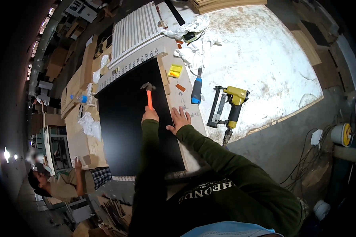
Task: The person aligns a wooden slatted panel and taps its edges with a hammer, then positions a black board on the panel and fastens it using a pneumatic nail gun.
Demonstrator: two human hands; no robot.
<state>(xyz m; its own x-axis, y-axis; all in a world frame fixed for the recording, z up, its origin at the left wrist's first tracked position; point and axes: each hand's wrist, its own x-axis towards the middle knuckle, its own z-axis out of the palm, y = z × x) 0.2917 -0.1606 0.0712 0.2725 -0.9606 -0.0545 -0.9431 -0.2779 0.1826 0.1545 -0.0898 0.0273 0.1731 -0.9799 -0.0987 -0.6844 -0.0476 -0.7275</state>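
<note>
The orange-handled, metal-headed hammer (149, 98) is over the flat black rectangular panel (122, 130); contact is unclear. Striking best calls for light, square taps — with the bracing hand well clear. The left hand's (150, 115) fingers wrap closed around the handle; the right hand's (181, 119) lie loosely spread at the panel's right edge, grasping nothing visible. Farther right — a yellow-and-black nail gun (235, 103) on the white surface (273, 59).

Via my remote feed I c white ltrs (207, 190), upside-dn, on the dk-green sweatshirt (241, 173) front; handwritten marks (180, 94) on the pale bd (200, 125), just beside R edge of blk panel (122, 122), too sm. to read.
</note>
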